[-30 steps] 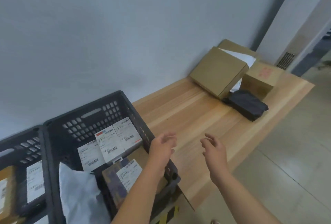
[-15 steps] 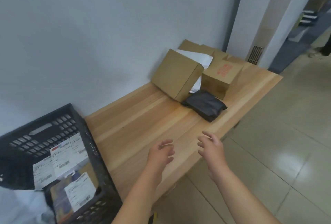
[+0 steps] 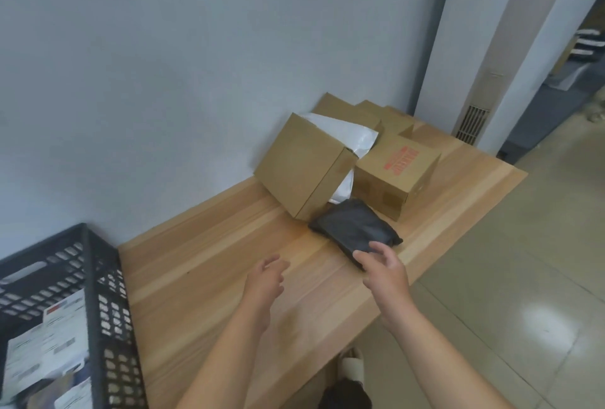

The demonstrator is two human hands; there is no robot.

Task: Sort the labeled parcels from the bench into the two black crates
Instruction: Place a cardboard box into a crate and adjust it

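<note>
**Right grip (image 3: pixel 384 273) over the black pouch (image 3: pixel 355 228)**

The right grip is hovering spread at the pouch's near corner, fingers loosely curved and pinching nothing; I cannot tell whether they are touching it. The pouch is lying flat on the desk (image 3: pixel 212 261), just in front of a tan box (image 3: pixel 302 168) and a red-printed box (image 3: pixel 396 176), with a white mailer (image 3: pixel 353 138) wedged between those two. The left grip (image 3: pixel 266 281) is hanging spread over bare desk, holding nothing. At the left, a black crate (image 3: pixel 95 277) is holding labeled parcels (image 3: pixel 39 353).
</note>
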